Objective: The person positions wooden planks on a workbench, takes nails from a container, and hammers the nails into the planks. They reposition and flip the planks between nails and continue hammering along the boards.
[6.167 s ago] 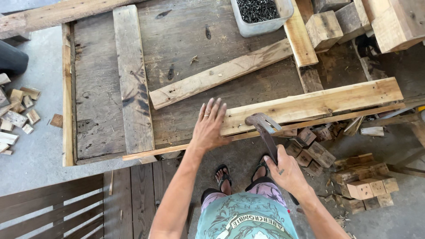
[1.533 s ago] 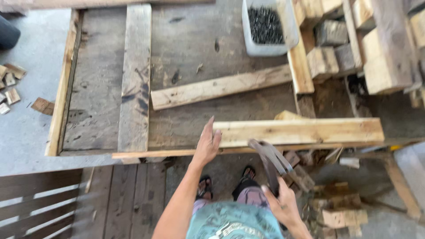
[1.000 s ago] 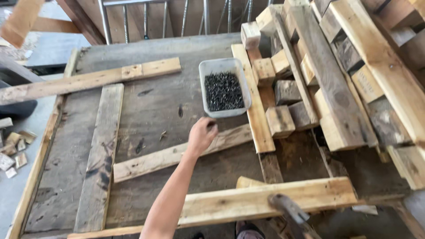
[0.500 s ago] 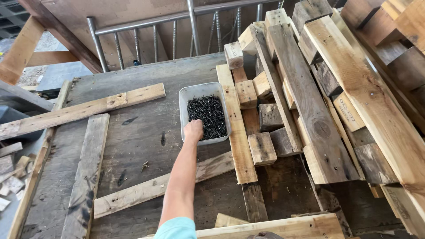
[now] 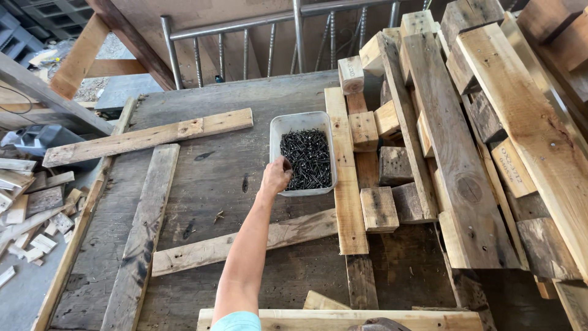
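From the head camera, the left hand reaches over the near-left rim of the tub, its fingers curled down into the black nails; whether they grip any cannot be told. The tub sits on the worktop, with stacked pallets at 3 o'clock. The right hand is out of view.

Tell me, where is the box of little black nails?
In the head view, the pale plastic tub of nails sits on the dark wooden worktable, just right of centre, against the stacked pallet boards on its right. The left hand reaches into its near left corner.
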